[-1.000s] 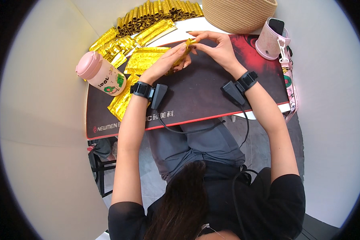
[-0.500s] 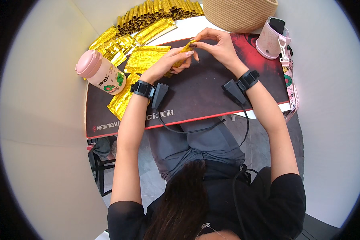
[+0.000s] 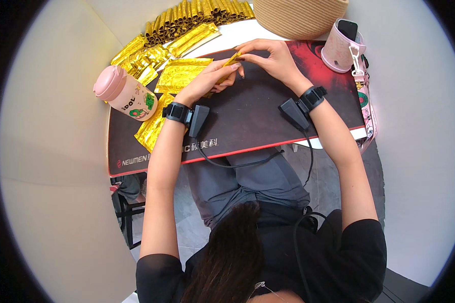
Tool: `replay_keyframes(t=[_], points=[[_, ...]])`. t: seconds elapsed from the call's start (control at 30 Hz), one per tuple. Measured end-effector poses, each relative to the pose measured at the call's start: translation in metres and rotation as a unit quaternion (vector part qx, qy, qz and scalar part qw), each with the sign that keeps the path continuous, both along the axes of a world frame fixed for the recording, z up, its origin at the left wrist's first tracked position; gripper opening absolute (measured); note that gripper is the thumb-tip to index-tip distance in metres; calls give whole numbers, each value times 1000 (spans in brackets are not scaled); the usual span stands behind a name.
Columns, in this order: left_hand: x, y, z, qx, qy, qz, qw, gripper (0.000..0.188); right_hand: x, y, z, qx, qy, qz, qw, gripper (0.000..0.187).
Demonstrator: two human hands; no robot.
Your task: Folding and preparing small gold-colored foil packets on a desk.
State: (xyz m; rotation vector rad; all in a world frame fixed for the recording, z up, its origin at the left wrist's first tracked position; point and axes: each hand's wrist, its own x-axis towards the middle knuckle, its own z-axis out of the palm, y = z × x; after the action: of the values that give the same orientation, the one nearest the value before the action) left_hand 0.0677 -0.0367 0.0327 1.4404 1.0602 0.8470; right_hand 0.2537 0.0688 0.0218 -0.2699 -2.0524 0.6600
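1. The left hand (image 3: 210,81) pinched a narrow gold foil piece (image 3: 231,61) between thumb and fingers; the right hand (image 3: 274,59) had thumb and forefinger closed at its far end; whether both right fingertips bore on the foil could not be told.
2. The foil piece was held at a slant above the far middle of the dark mat (image 3: 258,118); a flat gold stack (image 3: 179,76) lay just left of the left hand; another gold sheet (image 3: 151,129) lay nearer, partly behind the left forearm.
3. Rolled gold tubes (image 3: 202,17) were heaped on the far side of the table (image 3: 237,33); a woven basket (image 3: 301,20) stood to their right; a pink-lidded bottle (image 3: 129,96) stood left.
4. Judged risks: uneven finger pressure could crease the thin foil; a loosened pinch could let it spring open; the left forearm, sweeping left, could drag the nearer sheet or knock the bottle; the wrist cable (image 3: 237,165) could catch at the near edge.
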Motion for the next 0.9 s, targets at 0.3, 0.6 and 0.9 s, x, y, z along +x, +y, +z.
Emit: replay_keyframes(t=[0.3, 0.6, 0.9], points=[[-1, 1, -6, 6, 31, 24, 999, 28, -1, -5, -7, 48, -55, -20, 997, 18], [3, 3, -5, 7, 50, 32, 998, 26, -2, -4, -8, 23, -17, -6, 1000, 15], [0, 4, -7, -7, 55, 22, 998, 22, -2, -12, 0, -47, -14, 45, 998, 9]])
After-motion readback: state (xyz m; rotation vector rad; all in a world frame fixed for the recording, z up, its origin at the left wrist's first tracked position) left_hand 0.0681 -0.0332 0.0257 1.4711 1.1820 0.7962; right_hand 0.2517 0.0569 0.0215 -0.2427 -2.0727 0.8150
